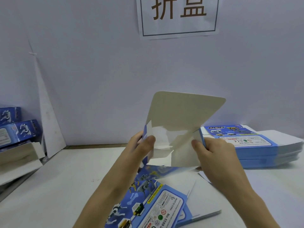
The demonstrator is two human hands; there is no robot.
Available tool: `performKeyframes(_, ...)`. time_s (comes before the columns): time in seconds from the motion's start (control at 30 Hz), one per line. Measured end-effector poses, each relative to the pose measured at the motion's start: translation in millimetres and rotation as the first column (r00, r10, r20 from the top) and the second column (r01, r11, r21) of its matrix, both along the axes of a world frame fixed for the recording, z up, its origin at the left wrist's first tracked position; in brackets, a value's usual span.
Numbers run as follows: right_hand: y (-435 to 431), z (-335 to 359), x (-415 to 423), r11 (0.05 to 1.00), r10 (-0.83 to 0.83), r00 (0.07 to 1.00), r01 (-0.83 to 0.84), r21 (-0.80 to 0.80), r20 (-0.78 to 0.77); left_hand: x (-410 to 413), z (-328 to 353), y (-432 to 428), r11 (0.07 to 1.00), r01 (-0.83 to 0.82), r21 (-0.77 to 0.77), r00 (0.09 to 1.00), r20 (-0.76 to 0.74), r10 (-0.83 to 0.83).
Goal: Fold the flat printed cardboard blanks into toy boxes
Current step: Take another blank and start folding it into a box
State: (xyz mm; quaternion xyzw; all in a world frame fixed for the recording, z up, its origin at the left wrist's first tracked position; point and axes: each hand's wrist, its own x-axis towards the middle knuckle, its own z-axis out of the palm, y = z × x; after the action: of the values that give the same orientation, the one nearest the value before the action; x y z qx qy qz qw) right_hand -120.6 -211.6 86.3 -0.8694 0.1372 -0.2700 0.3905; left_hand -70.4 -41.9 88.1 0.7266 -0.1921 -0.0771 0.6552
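Cardboard blank (181,116), part-folded, is pinched by left grip (142,146) and right grip (213,155), fingers apparently curled unseen behind it.

Blank stack (256,145) right, folded boxes (19,129) left

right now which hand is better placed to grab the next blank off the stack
Right. The right hand grips the half-folded box just beside the stack of flat blanks; the left hand holds its far edge, with the box between.
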Motion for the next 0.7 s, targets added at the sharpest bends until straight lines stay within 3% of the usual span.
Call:
performKeyframes(0.23, 8, -1, -4, 0.981, -0.010, 1.000, 0.013, -0.193, 0.018, -1, -19, 17, 1.000, 0.018, -0.013, 0.997, 0.076, -0.017)
performKeyframes(0.3, 12, -2, -5, 0.973, 0.005, 0.999, 0.006, -0.230, 0.046, -6, -16, 15, 0.995, -0.095, 0.041, 0.985, 0.147, 0.088)
performKeyframes(0.43, 22, -5, -4, 0.948, 0.011, 0.995, 0.022, -0.319, 0.099, -10, -19, 7, 0.871, -0.480, 0.107, 0.838, 0.350, 0.419)
performKeyframes(0.57, 22, -10, 1, 0.938, 0.028, 0.997, -0.002, -0.345, 0.071, -16, -18, 4, 0.807, -0.585, 0.075, 0.746, 0.439, 0.501)
performKeyframes(0.7, 22, -13, 3, 0.965, 0.043, 0.996, -0.020, -0.261, 0.083, -14, -19, 6, 0.760, -0.647, 0.071, 0.670, 0.529, 0.521)
